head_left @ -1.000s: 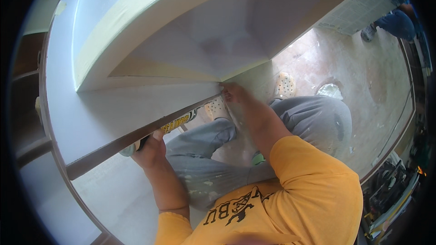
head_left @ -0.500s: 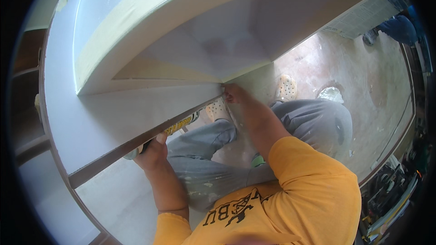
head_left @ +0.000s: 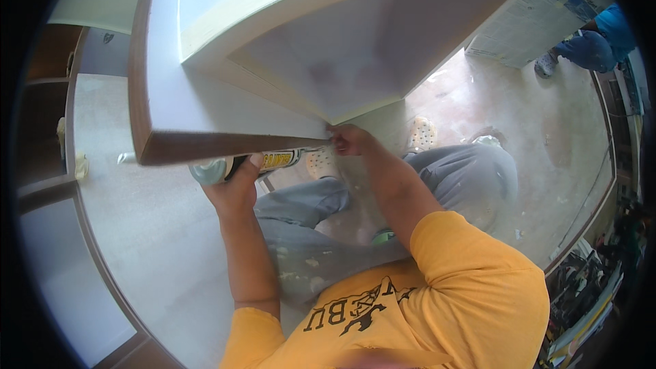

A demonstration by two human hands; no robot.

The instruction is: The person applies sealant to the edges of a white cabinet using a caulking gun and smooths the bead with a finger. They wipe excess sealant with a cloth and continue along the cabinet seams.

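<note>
My left hand (head_left: 236, 184) is wrapped around a sealant tube (head_left: 277, 160) with a yellow, black and white label. The tube lies nearly level just under the brown edge (head_left: 225, 143) of a white cabinet panel (head_left: 198, 106). Its grey-green rear end (head_left: 210, 171) sticks out to the left of my hand, and its tip points toward my right hand. My right hand (head_left: 350, 140) is closed at the panel's far right corner, fingers bent together against the edge. What those fingers pinch, if anything, is hidden.
A curved cream board (head_left: 287, 0) rises from the panel. My bent legs (head_left: 465, 174) and pale clogs (head_left: 424, 133) are below on the dusty floor. Another person (head_left: 594, 48) crouches at far right beside newspaper-covered boards (head_left: 526, 31). Brown-framed shelving (head_left: 51, 191) stands left; assorted tools (head_left: 588, 287) lie lower right.
The view has shifted, so the panel's brown edge now looks broader and more level, and more of the tube shows. My left hand sits slightly higher; my right hand stays at the corner.
</note>
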